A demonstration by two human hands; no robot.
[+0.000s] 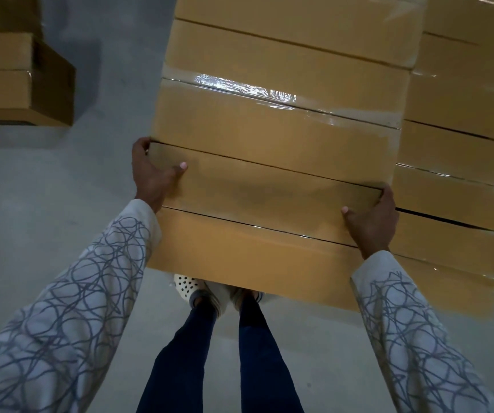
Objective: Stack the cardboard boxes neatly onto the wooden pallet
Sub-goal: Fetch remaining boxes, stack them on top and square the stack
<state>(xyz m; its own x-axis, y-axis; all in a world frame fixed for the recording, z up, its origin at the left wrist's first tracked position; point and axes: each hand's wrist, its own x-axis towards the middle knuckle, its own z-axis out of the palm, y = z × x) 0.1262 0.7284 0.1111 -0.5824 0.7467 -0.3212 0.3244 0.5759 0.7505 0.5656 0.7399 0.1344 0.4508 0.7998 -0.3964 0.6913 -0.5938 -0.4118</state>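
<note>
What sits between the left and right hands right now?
In the head view, only the plain front face of the cardboard box, which the left hand and right hand grip at its ends.

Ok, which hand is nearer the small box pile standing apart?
Left. The left hand grips the box end facing that pile; the right hand grips the opposite end.

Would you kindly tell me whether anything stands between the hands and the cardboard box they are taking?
Nothing visible does: the left hand and the right hand grip opposite ends of the cardboard box. The wooden pallet is not in view, so that path cannot be judged.
</note>
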